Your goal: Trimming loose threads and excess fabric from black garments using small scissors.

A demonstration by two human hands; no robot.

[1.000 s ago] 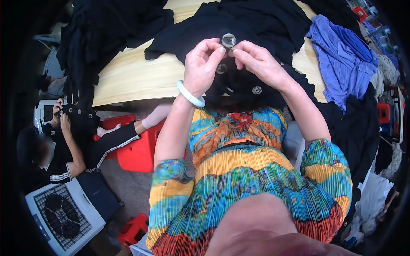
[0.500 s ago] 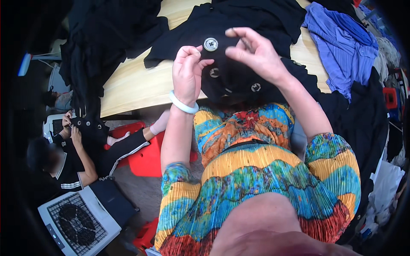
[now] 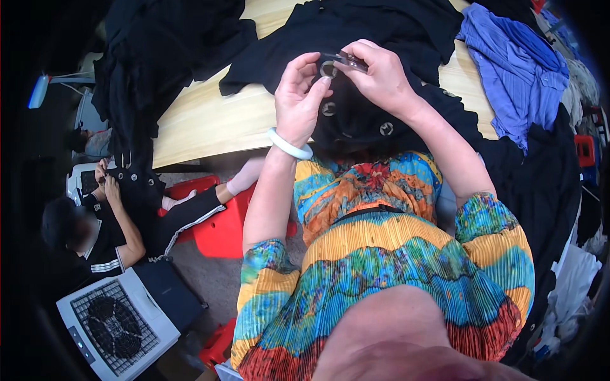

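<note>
Both hands are raised over the near edge of a wooden table. The left hand, a pale bangle on its wrist, pinches a round metal button on the black garment between thumb and fingertips. The right hand is closed on a small dark tool touching that button. The garment drapes from the table toward the person's lap and carries two more buttons lower down. A blue shirt lies far right. At left, a seated person sits beside a red stool and a white fan.
</note>
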